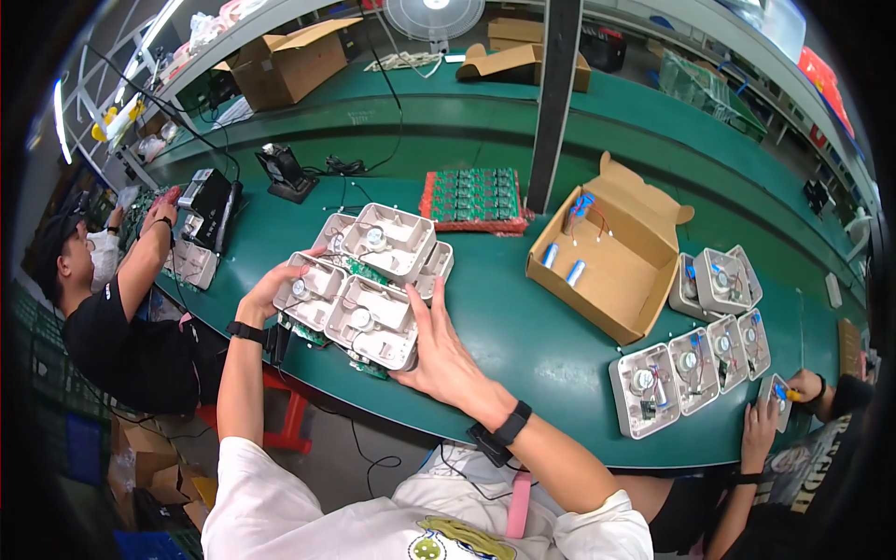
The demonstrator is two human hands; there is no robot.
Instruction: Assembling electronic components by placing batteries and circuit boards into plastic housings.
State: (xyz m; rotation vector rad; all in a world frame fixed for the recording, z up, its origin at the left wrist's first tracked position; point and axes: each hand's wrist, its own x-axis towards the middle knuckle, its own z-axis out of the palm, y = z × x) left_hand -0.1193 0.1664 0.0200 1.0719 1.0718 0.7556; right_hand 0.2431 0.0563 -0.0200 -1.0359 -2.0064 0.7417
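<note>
My left hand grips the left side of a white plastic housing, its fingers over the rim. My right hand holds the right side of a neighbouring housing, thumb and fingers spread along its wall. Both open-topped housings carry a round white part with thin wires. Behind them, another white housing rests on top of more housings. Green circuit boards show between and beneath them. Whether these boards are attached cannot be made out.
Ahead lies a block of green circuit boards on red bubble wrap. An open cardboard box holds blue cylindrical cells. At right, several wired housings stand near a co-worker's hands. Another person works at left. A metal post rises beyond.
</note>
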